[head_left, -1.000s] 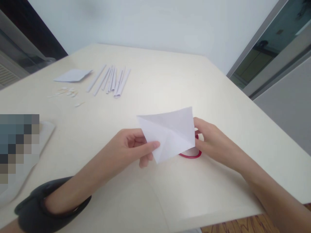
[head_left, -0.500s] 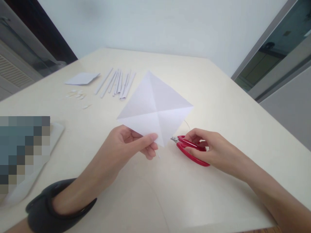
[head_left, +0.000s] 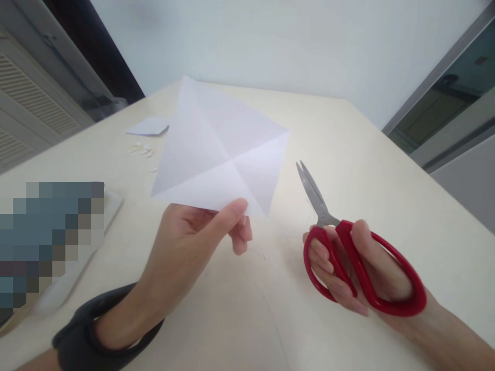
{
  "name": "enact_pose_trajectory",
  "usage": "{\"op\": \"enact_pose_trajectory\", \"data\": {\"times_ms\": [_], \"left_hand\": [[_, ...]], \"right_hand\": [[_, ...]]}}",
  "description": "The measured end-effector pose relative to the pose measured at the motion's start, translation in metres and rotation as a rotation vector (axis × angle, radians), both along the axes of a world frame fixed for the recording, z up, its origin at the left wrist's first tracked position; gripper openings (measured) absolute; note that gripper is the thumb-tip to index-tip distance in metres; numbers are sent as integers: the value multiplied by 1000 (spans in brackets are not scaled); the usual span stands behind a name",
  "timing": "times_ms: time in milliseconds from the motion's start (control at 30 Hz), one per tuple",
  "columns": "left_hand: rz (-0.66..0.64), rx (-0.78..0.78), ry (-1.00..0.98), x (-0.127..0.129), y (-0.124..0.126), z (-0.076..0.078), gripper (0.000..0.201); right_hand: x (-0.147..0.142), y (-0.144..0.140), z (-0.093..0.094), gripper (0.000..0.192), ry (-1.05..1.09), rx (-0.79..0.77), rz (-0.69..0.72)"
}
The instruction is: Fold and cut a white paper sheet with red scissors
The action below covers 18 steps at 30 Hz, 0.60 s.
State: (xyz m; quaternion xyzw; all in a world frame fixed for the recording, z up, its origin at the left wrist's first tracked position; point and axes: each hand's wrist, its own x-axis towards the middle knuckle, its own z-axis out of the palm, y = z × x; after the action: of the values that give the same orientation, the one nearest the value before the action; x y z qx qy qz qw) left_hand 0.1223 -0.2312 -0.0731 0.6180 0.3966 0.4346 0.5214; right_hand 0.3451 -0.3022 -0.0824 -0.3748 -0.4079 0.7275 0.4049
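My left hand (head_left: 204, 226) pinches the lower edge of a square sheet of white paper (head_left: 228, 134), thumb in front and fingers behind. Two fold creases cross at the sheet's middle, and the sheet is tilted up off the table. On the right, my right hand (head_left: 348, 268) grips red-handled scissors (head_left: 342, 226), fingers through one loop and thumb through the other. Their blades point up and to the left, slightly apart, beside the paper without touching it. A thin thread (head_left: 276, 324) runs along the table below the left hand.
Behind the sheet at the left lie a folded white paper (head_left: 147, 126) and several cotton swab tips (head_left: 143, 149). A white-edged object (head_left: 112, 206) with a pixelated surface rests at the left. The pale table (head_left: 328, 139) meets a wall at its far side.
The scissors have been lifted and turned in my right hand, blades now upward and handles around the fingers. The paper has moved left and up, hiding the rolled paper sticks.
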Motion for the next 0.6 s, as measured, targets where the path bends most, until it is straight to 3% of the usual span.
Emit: {"op": "enact_pose_trajectory", "data": {"times_ms": [133,267,467,600], "left_hand": [[45,34,-26,1,-1,1,27],[68,56,3,3,-4,3,24],[117,61,142,12,-11,10,30],[90,10,182,14,-11,14,27]], "right_hand": [[-3,2,9,59,-81,56,112],[-8,-1,7,57,-200,119,232],[-12,-6,0,44,-219,179,238],[-12,-7,12,34,-189,148,238]]}}
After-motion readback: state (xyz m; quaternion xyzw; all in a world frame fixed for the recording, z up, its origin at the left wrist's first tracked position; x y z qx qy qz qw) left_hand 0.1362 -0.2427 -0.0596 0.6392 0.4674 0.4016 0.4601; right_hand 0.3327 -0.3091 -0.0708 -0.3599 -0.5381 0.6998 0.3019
